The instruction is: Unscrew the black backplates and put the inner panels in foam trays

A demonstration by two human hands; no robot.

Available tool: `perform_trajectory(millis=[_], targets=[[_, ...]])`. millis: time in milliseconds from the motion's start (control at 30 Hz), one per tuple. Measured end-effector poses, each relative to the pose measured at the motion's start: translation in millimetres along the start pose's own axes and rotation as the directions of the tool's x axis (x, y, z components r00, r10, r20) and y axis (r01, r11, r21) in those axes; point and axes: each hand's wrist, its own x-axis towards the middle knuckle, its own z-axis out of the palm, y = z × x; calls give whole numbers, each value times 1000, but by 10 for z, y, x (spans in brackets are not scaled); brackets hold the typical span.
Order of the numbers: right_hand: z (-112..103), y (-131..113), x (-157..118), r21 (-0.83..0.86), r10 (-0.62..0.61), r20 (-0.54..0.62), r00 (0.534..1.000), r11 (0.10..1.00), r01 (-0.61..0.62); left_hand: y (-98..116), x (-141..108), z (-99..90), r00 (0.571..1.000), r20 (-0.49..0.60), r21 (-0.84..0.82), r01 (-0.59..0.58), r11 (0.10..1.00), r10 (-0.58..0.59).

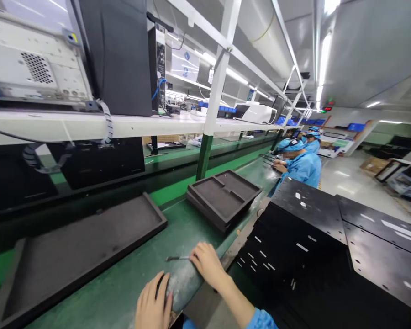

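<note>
My right hand (208, 265) rests at the front edge of the green bench (123, 283), its fingers closed on one end of a thin tool (178, 258) with a dark tip pointing left. My left hand (154, 304) is lower and to the left, over the bench edge, with its fingers spread. A dark object shows in part between those fingers, too hidden to make out. Beyond the hands, a long dark foam tray (85, 242) lies to the left, and stacked dark foam trays (222, 194) sit further along the bench.
Large black metal cases (294, 256) stand close on the right. A white shelf (178, 123) on posts runs above the bench, carrying equipment. People in blue caps and coats (303, 164) work further down the line. Black panels (99, 164) stand behind the long tray.
</note>
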Motion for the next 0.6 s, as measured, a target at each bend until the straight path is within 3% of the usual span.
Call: perform_trajectory(millis=[100,200,467,600], targets=[[-117,396,210,-118,216,-112,970,966,-228,-59,-101,78,999,15,8,42,999,-42],[-143,593,355,-149,280,-166,946,941,-305,-70,-132,80,997,47,9,55,998,-56],[-25,333,552,-175,187,-186,965,960,-219,152,144,-191,988,47,-63,153,986,-150],[-61,383,412,-164,124,-194,973,974,-157,423,247,-474,963,37,-109,269,957,-266]])
